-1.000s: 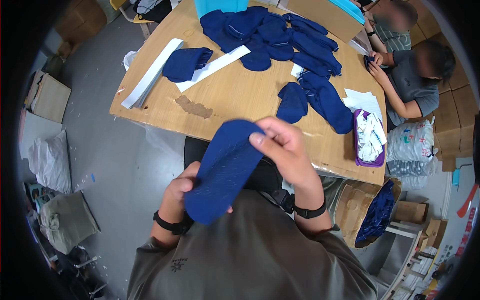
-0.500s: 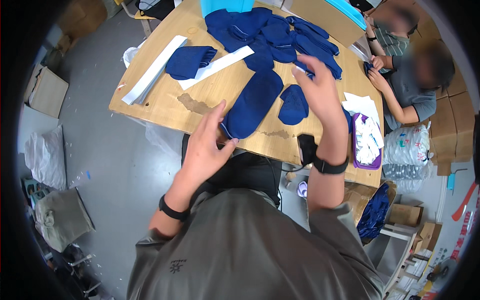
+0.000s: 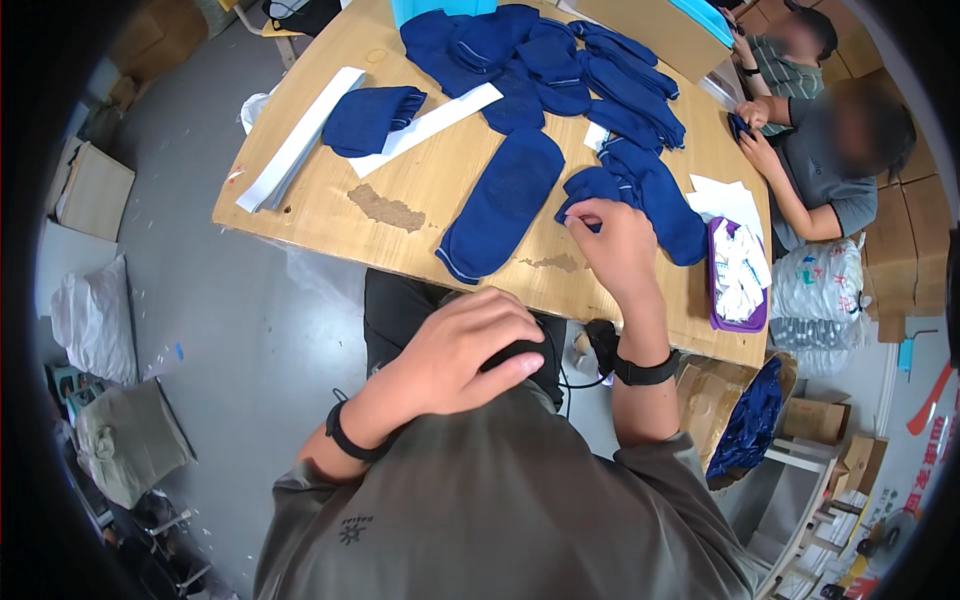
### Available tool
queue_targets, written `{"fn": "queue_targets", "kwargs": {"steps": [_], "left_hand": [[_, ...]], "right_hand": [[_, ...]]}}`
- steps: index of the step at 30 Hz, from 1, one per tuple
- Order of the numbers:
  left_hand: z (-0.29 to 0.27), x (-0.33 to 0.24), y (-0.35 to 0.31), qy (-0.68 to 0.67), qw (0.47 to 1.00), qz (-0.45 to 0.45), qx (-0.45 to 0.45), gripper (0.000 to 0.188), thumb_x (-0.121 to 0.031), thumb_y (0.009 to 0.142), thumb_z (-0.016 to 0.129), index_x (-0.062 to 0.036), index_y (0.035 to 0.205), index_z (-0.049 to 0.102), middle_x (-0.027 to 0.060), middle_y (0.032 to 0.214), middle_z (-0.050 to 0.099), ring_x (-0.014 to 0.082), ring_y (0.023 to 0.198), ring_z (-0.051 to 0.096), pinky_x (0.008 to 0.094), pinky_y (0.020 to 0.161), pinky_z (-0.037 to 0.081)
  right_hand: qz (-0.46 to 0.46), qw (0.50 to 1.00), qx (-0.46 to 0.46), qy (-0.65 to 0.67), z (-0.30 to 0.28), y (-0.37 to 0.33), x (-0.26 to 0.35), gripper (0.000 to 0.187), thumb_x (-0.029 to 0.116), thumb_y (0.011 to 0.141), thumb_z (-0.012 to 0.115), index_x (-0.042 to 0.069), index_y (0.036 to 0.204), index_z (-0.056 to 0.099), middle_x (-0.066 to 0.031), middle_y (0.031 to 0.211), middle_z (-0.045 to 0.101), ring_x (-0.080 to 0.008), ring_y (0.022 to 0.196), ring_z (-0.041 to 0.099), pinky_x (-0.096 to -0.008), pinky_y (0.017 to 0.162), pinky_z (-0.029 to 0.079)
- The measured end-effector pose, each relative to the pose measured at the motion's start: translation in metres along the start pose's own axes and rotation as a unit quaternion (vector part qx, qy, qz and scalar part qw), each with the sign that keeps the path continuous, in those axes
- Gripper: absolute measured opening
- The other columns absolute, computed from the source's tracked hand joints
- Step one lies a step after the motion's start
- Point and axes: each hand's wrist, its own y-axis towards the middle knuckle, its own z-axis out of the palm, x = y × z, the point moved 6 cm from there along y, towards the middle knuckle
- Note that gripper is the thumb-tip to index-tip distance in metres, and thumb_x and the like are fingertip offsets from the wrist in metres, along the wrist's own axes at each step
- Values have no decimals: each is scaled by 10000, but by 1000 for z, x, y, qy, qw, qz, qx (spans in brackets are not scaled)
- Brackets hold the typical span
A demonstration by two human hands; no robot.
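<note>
For a clean pick-up, I pinch one edge of the small navy sock (image 3: 592, 183), keeping the flat navy sock (image 3: 505, 200) beside it on the table (image 3: 320, 225) undisturbed. My right hand's (image 3: 615, 245) fingertips meet at the small sock; grip: cannot tell. Versus half a second ago, my left hand (image 3: 470, 350) is off the flat sock, over my lap, thumb and fingers apart.

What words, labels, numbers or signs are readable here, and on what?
Wording not copied out; locations only:
Grey-brown shirt: small dark lettering beside a sun-like mark.
Right wall: red characters, bent by the lens.
Clear bag: coloured marks, too small to read.
White slips: print too small to read.
Long blue sock: no lettering visible.
</note>
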Motion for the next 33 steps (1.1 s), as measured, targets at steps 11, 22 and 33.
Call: {"fn": "queue_targets", "kwargs": {"steps": [11,22,33], "left_hand": [[24,53,2,-483,847,-217,-35,388,-340,1008,520,15,1050,670,-1,963,637,62,903,537,256,774,429],[-8,-11,11,-200,977,23,-63,144,-63,896,640,75,932,658,182,868,653,304,786,641,340,710,499],[-11,-14,3,-227,970,56,-64,115,-8,724,756,31,742,649,102,767,594,244,664,548,332,600,424]], "right_hand": [[-255,932,46,252,-49,-88,78,117,53,715,776,75,819,728,-68,968,726,-259,921,673,-340,799,544],[-60,888,98,446,-36,-100,23,165,114,911,658,-5,1025,665,-149,1192,641,-244,1152,598,-361,966,464],[-51,744,301,594,5,-108,40,569,139,943,622,-29,1426,373,-137,1359,502,-221,1296,464,-376,1104,344]]}}
